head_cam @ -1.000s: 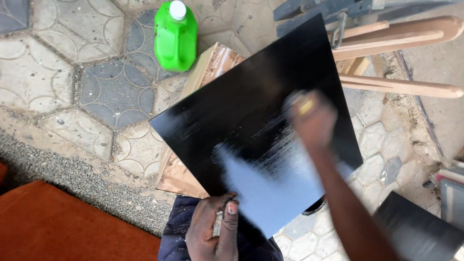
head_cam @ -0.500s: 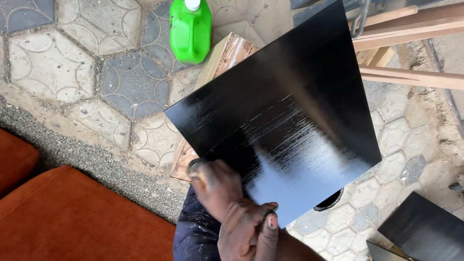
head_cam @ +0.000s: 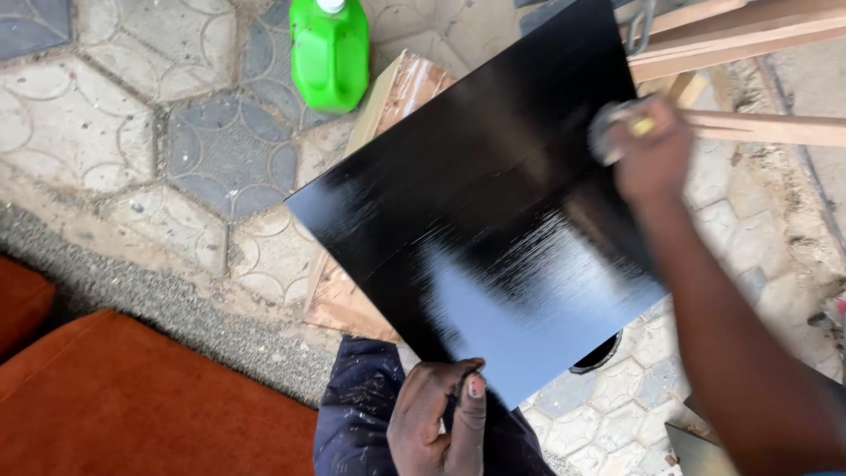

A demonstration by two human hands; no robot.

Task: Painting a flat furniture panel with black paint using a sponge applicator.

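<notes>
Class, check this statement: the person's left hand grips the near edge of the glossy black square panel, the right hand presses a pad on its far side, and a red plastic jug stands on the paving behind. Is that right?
One detail is wrong: the plastic jug is bright green, not red, as the head view shows. The rest stands: the left hand grips the near edge of the glossy black square panel, and the right hand presses a pad on its far side.

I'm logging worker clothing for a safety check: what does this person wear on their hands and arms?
Nothing that shows: the left hand and the right hand are bare, without gloves, and the right forearm is uncovered, with no sleeve, watch or band. The left arm is out of view.
</notes>
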